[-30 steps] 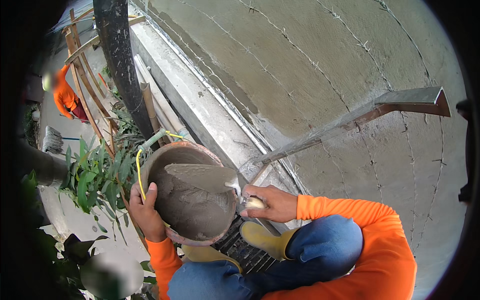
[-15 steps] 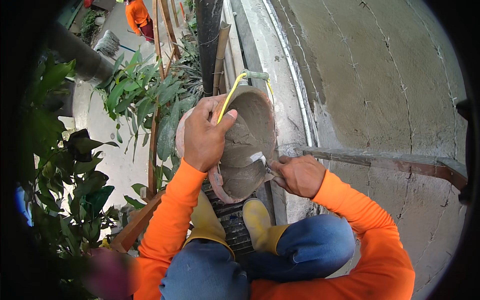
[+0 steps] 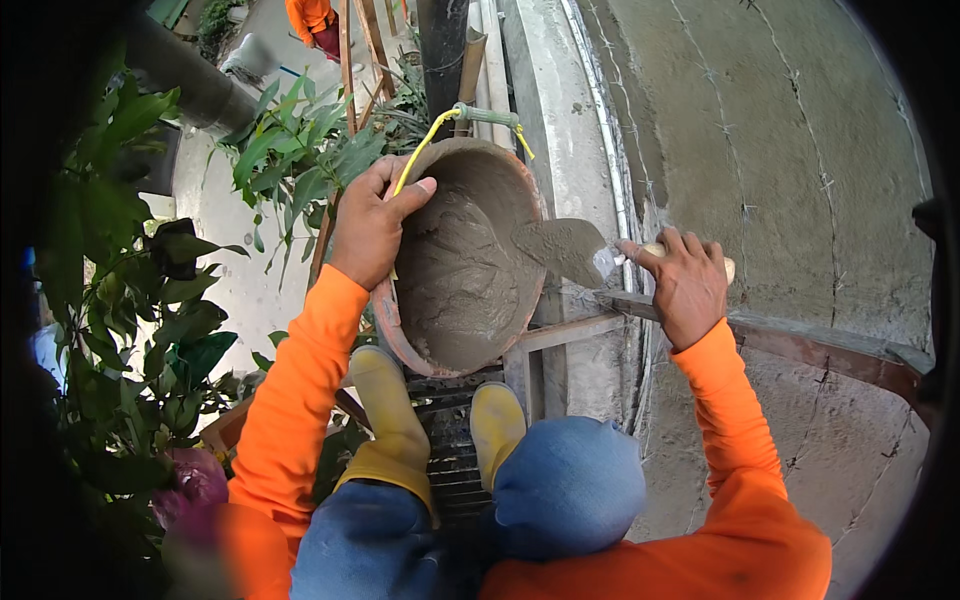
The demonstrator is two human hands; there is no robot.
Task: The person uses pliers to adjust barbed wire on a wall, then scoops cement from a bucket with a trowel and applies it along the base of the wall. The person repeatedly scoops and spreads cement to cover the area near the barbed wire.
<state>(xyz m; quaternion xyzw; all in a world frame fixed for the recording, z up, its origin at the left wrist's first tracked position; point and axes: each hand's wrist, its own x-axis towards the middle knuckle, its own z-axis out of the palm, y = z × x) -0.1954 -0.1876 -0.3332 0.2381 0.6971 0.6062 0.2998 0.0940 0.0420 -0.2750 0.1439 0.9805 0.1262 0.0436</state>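
My left hand grips the left rim of a round bucket, its thumb over the edge beside the yellow cord handle. Wet grey mortar fills the bottom of the bucket, which tilts toward me. In my right hand is a trowel, fingers wrapped round its pale handle. The trowel's mortar-smeared blade points left, with its tip at the bucket's right rim.
A wooden bar crosses at the right, before a grey wall with barbed wire. Leafy plants crowd the left. My yellow boots stand on a dark slatted footing. Another person in orange is at the far left.
My right hand has drawn the trowel up and right, out of the mortar to the bucket's rim. The bucket and left hand have shifted slightly left in view.
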